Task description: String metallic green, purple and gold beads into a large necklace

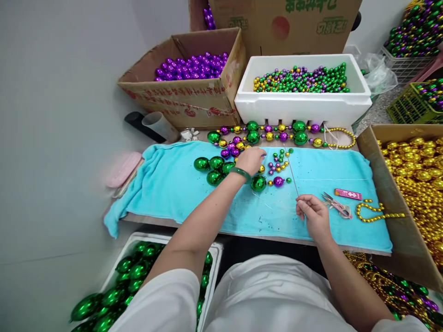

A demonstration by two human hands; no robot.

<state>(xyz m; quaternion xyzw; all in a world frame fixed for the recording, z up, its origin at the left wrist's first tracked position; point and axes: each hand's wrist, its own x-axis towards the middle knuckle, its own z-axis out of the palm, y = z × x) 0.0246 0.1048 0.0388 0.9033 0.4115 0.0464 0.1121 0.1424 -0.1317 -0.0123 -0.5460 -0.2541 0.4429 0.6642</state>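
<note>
My right hand [313, 216] is closed in a pinch on the lower end of a thin, long needle [293, 173], which slants up and left over the blue towel [173, 184]. My left hand [249, 162], with a green bangle [241, 174] on its wrist, reaches over a cluster of beads with its fingers curled together; what is at its fingertips is too small to make out. Big green beads [215, 177] lie left of and beneath this hand. Just right of it are small loose beads [277, 162] and a purple bead [278, 181]. A strung bead necklace [268, 137] lies along the far edge.
Scissors [337, 205], a pink box [348, 194] and a gold bead strand [363, 214] lie at the right. Behind stand a carton [180, 103] of purple beads and a white foam box [301, 108] of mixed beads. A gold-bead carton [391, 193] borders the right side; a green-bead foam box [216, 258] sits below.
</note>
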